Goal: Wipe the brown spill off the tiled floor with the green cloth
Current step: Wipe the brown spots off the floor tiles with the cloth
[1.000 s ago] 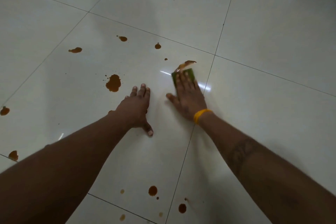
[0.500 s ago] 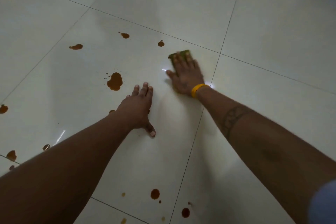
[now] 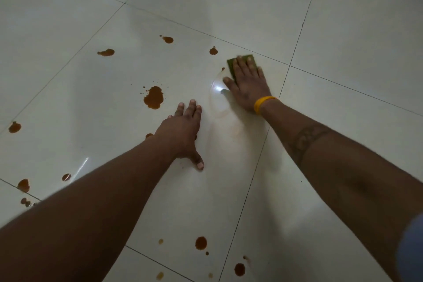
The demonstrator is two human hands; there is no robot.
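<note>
Right hand [image 3: 247, 86], fingers flat, pressing green cloth [image 3: 233, 68], now pushed further up; smear gone there. Left hand [image 3: 183, 130] flat on tiled floor [image 3: 343, 30], empty. Big brown spill [image 3: 153, 98] still waiting.

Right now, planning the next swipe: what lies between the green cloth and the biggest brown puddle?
Head view: mostly bare tile with a faint smear between green cloth and biggest puddle.

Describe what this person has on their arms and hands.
Both forearms are bare. The right hand has a yellow band at the wrist, and a dark patterned tattoo band circles the right forearm. A blue sleeve edge shows near the right elbow. The left hand wears nothing.
</note>
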